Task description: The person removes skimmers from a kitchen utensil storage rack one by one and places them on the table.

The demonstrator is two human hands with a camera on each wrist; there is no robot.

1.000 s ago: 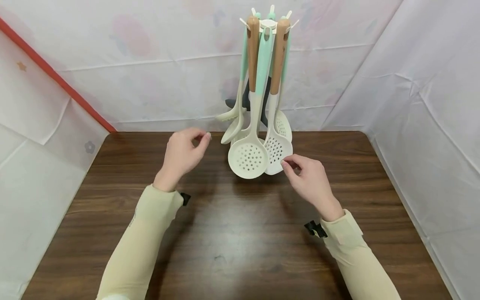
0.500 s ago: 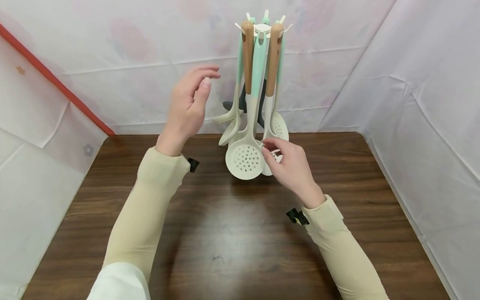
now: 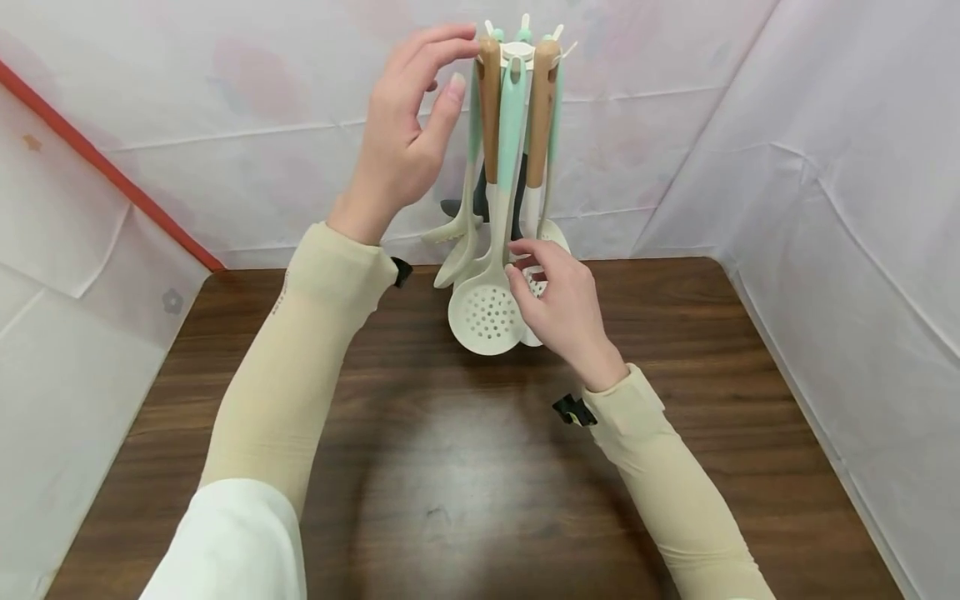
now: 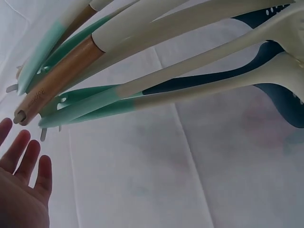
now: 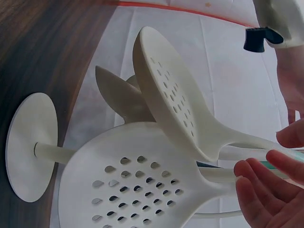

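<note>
Left hand [image 3: 405,137] open-fingered beside wooden handle [image 3: 490,108] atop utensil rack [image 3: 517,52]; right hand [image 3: 558,304] loosely open at skimmer [image 3: 486,312] neck.

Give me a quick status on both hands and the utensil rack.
Left hand open, raised beside the rack top, holding nothing. Right hand open, fingers at the skimmer neck; contact unclear. Utensils hang crowded together around it.

Cream perforated skimmer [image 3: 486,310] with mint handle, brown wooden handles [image 3: 489,108], dark wood-grain table [image 3: 465,467].
</note>
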